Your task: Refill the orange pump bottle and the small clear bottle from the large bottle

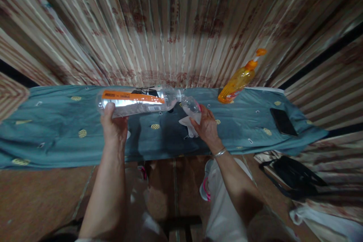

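Big clear bottle [138,102]: held sideways over the table, orange label up, neck right by a small clear container [190,106]; can't tell if they touch
Left hand [113,123]: wrapped around the bottle's base end
Right hand [207,124]: gripping the small container
Tablecloth [56,128]: teal, kinda wrinkly, yellow prints
Back right: yellow-orange pump bottle [236,85] standing up
Right end: black phone [283,121] lying flat
Room: pleated patterned curtains [170,19], brown floor [53,193], black bag [296,174] down right
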The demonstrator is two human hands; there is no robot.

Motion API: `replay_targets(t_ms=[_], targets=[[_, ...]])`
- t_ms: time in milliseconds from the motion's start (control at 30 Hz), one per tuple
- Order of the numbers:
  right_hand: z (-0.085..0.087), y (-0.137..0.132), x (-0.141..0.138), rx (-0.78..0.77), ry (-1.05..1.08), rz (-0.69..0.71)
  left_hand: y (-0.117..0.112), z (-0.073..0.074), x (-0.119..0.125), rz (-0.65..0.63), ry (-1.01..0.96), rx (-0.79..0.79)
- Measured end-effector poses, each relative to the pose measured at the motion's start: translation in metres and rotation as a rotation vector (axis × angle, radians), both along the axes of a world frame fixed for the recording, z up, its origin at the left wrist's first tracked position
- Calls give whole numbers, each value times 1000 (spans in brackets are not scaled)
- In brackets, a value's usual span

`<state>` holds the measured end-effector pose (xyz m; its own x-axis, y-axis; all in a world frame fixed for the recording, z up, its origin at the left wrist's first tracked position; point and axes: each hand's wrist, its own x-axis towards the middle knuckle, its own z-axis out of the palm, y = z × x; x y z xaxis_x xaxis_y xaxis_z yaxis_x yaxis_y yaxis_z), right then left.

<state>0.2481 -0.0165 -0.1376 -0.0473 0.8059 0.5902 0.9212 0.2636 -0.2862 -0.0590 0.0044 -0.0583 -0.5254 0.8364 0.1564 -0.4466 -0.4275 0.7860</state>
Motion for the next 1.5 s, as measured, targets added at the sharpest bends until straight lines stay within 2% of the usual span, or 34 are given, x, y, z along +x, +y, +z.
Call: replay_targets(t_ms=[333,700,833,1100,1500], targets=[[-2,2,0,11,54,6,0,0,8,20,-80,1],[1,0,-1,-5,41,2,-2,-1,9,-36,-124,-8],[2,0,-2,-7,31,-2,-1,0,11,-2,-165,-23],[3,-1,-2,-17,32,-12,0,-5,8,-54,-67,1],[2,0,-2,-32,26,-7,-4,-1,15,-72,-128,13]])
